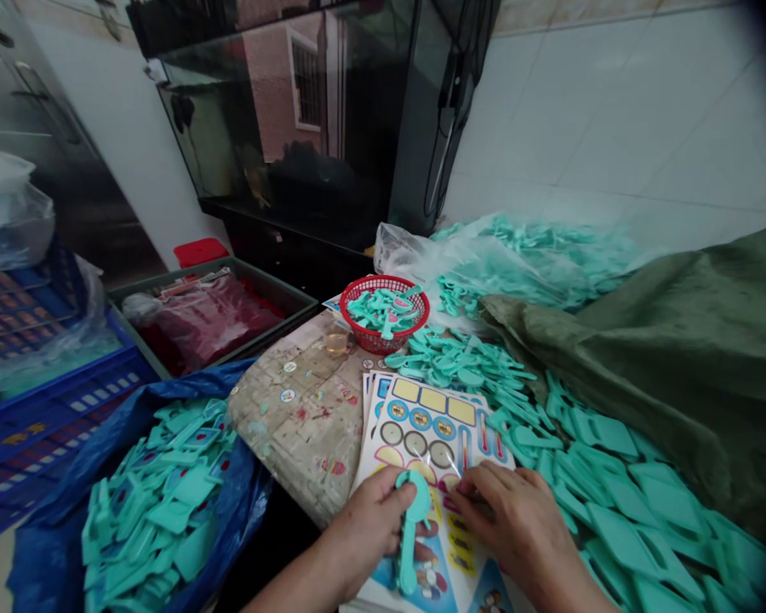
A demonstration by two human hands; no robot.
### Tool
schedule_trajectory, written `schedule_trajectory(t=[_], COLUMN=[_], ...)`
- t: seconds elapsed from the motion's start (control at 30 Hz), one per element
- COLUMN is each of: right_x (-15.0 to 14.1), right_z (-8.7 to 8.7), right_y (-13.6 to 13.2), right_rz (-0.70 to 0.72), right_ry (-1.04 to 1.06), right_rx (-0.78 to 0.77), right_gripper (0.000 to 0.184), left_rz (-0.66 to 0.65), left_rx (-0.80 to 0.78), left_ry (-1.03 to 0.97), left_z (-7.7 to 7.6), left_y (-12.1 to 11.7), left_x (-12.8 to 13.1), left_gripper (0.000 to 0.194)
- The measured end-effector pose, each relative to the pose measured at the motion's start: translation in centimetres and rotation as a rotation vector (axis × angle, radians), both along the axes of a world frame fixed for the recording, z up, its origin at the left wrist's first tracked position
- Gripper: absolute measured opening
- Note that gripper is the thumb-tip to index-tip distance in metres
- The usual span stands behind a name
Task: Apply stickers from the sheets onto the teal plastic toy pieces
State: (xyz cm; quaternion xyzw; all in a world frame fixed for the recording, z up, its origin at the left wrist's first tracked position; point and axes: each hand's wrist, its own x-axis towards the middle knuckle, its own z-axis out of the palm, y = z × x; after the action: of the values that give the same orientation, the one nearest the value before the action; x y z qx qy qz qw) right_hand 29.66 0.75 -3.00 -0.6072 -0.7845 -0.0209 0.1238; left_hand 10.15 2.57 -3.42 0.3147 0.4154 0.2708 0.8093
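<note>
My left hand (368, 529) grips a teal plastic paddle-shaped piece with a round head and long handle (409, 532), holding it upright over a sheet of printed stickers (431, 434). My right hand (517, 524) rests its fingertips on that sheet, close to the teal piece. Whether those fingers pinch a sticker is hidden. A loose heap of teal plastic pieces (625, 511) lies right of the sheet. Another pile of teal pieces (159, 511), many bearing printed labels, fills a blue plastic sheet (242, 502) to my left.
A red mesh basket (384, 313) holds teal pieces beside a small glass (336, 340) on a stained board (300, 426). Behind lie a plastic bag of teal pieces (504, 255) and a green tarp (670, 358). A grey crate (210, 315) and blue crate (51, 400) stand left.
</note>
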Motion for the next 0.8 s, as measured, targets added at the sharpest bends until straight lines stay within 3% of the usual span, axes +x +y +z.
schedule_trajectory(t=[0.17, 0.37, 0.8], right_x=[1.1, 2.4, 1.1], right_z=[-0.1, -0.3, -0.3], right_y=[0.1, 0.1, -0.4], right_rz=[-0.088, -0.168, -0.243], right_ry=[0.087, 0.163, 0.282], right_rx=[-0.113, -0.145, -0.242], right_gripper=[0.016, 0.019, 0.021], left_rz=[-0.003, -0.009, -0.015], left_rx=[0.01, 0.009, 0.001], left_ry=[0.006, -0.002, -0.027], left_z=[0.2, 0.0, -0.2], left_y=[-0.2, -0.2, -0.1], left_x=[-0.1, -0.2, -0.2], left_gripper=[0.036, 0.037, 0.033])
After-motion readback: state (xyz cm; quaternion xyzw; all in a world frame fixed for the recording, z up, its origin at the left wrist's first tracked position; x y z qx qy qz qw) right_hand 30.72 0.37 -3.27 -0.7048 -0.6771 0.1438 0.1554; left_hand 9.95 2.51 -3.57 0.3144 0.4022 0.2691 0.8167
